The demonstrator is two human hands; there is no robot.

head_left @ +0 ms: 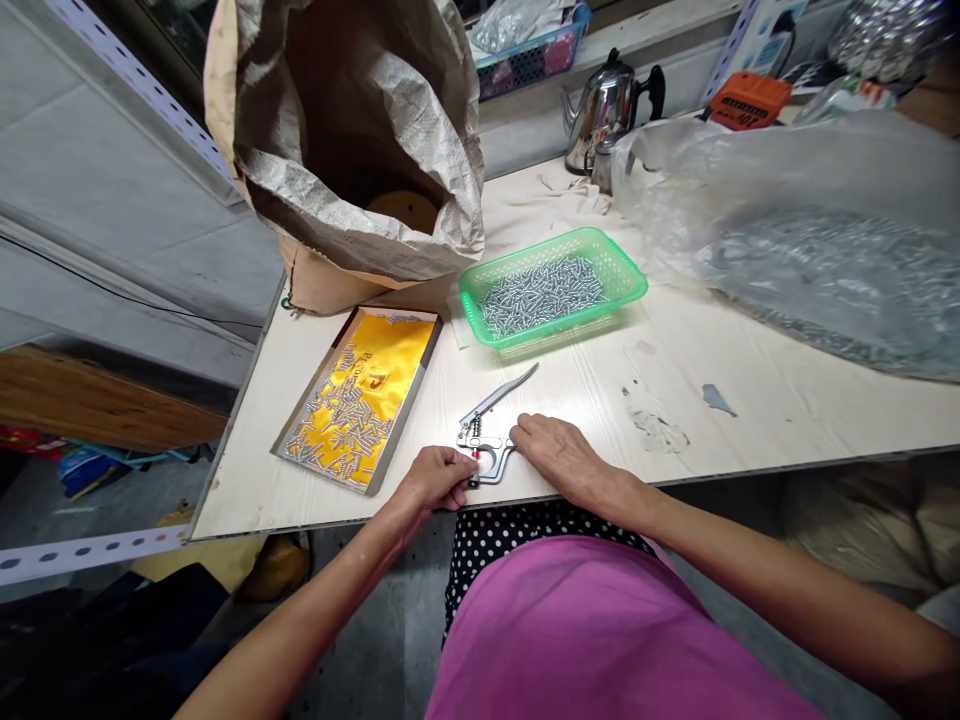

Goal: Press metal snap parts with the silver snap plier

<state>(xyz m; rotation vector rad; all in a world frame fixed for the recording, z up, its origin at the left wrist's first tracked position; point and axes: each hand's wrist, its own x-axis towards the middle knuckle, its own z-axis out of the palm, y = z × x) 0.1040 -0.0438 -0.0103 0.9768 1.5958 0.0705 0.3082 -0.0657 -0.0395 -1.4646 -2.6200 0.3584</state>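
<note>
Honestly, I can't judge either grip: left hand (441,478) and right hand (561,450) partly hide the pliers (489,441).

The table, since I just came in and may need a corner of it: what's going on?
At the table, a person is handling a metal hand tool: left hand by its red part, right hand at the other side of its frame. Its lever angles away from the frame. Small metal pieces lie in the yellow-bottomed box and the green basket.

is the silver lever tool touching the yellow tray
Apart: the head view shows bare tabletop plainly between the silver lever tool and the right edge of the yellow tray.
</note>
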